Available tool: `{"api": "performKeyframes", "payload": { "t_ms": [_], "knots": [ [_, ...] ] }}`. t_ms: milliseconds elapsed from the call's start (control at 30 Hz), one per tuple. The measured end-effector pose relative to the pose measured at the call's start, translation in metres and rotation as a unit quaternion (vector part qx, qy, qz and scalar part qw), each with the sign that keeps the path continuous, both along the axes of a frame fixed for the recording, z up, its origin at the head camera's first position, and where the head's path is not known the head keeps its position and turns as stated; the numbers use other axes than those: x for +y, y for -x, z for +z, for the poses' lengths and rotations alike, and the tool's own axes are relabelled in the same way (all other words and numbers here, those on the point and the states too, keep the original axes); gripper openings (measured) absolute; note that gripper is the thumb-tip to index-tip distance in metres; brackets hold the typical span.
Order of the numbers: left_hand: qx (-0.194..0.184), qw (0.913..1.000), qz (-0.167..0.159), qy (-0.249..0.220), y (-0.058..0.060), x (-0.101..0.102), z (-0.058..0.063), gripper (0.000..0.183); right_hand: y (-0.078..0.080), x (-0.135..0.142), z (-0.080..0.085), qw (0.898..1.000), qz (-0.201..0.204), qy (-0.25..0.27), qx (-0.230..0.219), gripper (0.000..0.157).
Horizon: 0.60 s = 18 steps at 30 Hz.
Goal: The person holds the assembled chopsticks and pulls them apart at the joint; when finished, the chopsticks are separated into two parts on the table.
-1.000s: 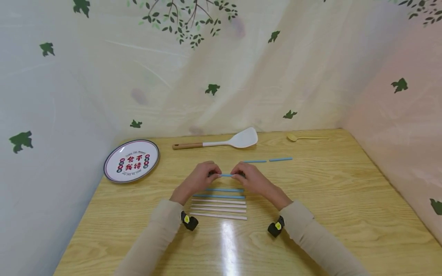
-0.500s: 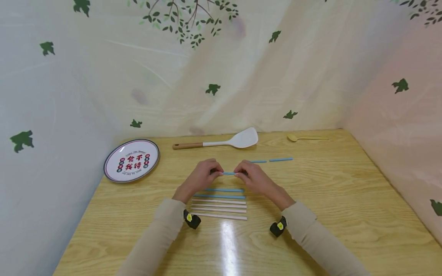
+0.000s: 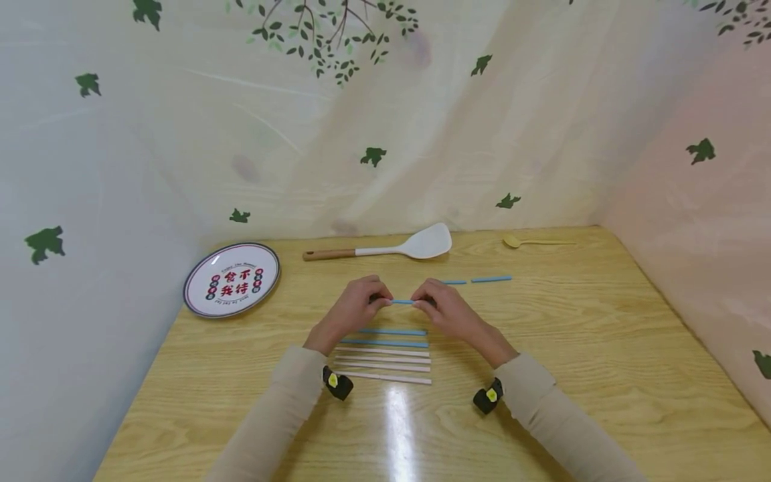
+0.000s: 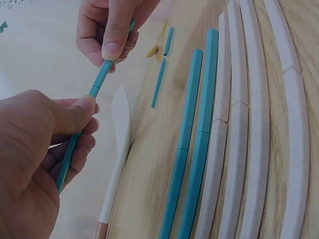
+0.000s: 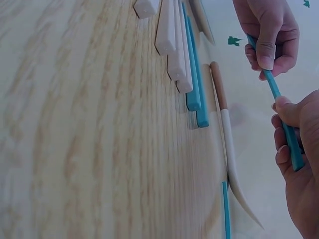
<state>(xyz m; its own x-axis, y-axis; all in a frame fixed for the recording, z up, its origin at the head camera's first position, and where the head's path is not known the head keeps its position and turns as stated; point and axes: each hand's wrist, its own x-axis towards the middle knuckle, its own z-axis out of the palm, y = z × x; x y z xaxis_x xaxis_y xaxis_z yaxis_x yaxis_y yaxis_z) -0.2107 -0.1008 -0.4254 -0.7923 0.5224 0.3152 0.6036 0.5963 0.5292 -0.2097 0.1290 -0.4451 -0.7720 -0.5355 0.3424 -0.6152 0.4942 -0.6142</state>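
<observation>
A blue chopstick (image 3: 402,302) is held level above the table between both hands, and a seam shows near its middle in the left wrist view. My left hand (image 3: 357,304) pinches one half between thumb and fingers. On the other half, my right hand (image 3: 448,309) has a similar grip, its thumb (image 5: 286,107) lying along the stick. Nearer me lie two blue chopsticks (image 4: 202,134) and several pale pink chopsticks (image 4: 256,99) in parallel, seams midway along them. Beyond the right hand are two short blue chopstick halves (image 3: 491,278), end to end with a small gap.
A white spatula (image 3: 424,242) with a wooden handle lies along the back of the wooden table (image 3: 602,348). At the back left is a round plate (image 3: 205,294) with red lettering. A small yellow spoon (image 3: 512,242) rests at the back right, before the cloth wall.
Both hands have shifted slightly away from me and to the right with the blue chopstick between them. Their grips look the same, and the things on the table have stayed put.
</observation>
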Motion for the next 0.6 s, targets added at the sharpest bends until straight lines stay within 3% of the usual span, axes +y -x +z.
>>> {"api": "performKeyframes", "payload": {
  "t_ms": [600],
  "knots": [
    [-0.011, 0.9998, 0.01, -0.012, -0.0023, 0.0043, 0.0012, 0.009, -0.0002, 0.0077, 0.0017, 0.999, 0.014, 0.008, 0.028, 0.006]
  ]
}}
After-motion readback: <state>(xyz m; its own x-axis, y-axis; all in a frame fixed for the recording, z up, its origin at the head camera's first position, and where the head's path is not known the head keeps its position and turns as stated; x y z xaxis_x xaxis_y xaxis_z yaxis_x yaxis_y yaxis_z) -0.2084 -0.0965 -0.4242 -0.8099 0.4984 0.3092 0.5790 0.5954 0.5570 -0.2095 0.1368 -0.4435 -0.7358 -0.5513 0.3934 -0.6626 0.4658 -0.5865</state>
